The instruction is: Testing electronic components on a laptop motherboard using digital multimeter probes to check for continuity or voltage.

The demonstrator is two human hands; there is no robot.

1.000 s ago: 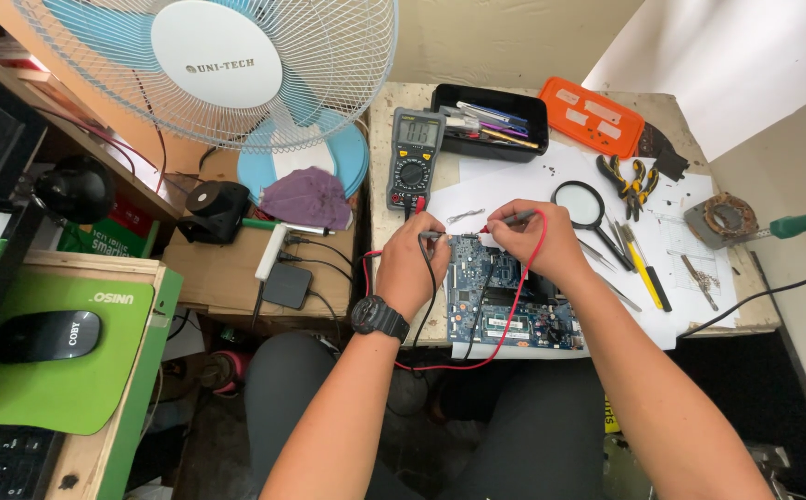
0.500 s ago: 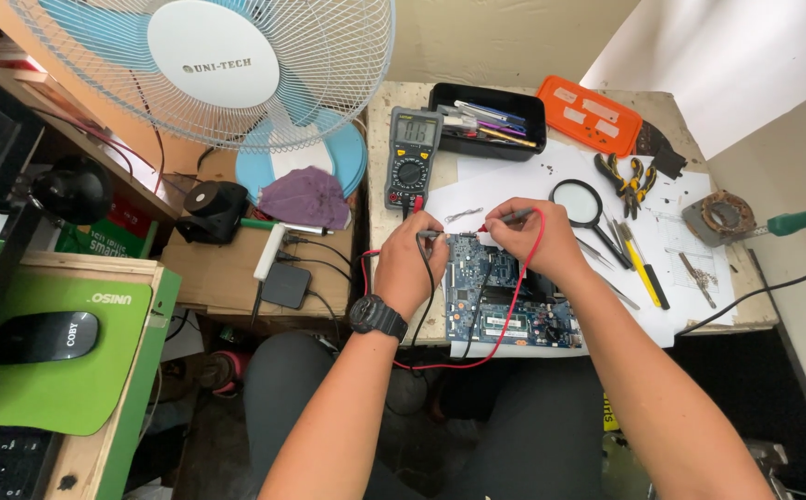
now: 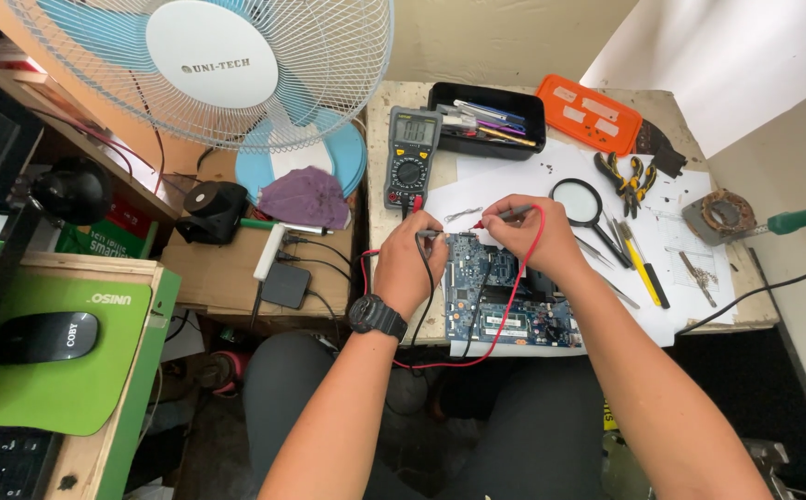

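Note:
A blue circuit board (image 3: pixel 514 301) lies on white paper at the near edge of a small workbench (image 3: pixel 384 208). My left hand (image 3: pixel 412 264), with a black watch on the wrist, grips the black test probe over the board's left end. My right hand (image 3: pixel 532 231) pinches the red test probe above the board's upper edge. Black and red leads run from the probes to a grey multimeter (image 3: pixel 412 157) standing just behind my left hand.
A magnifying glass (image 3: pixel 579 204), pliers (image 3: pixel 630 176), screwdrivers, an orange case (image 3: pixel 588 113) and a black tray of tools (image 3: pixel 486 120) crowd the bench. A desk fan (image 3: pixel 227 74) stands at left. A mouse (image 3: pixel 46 335) on a green pad sits lower left.

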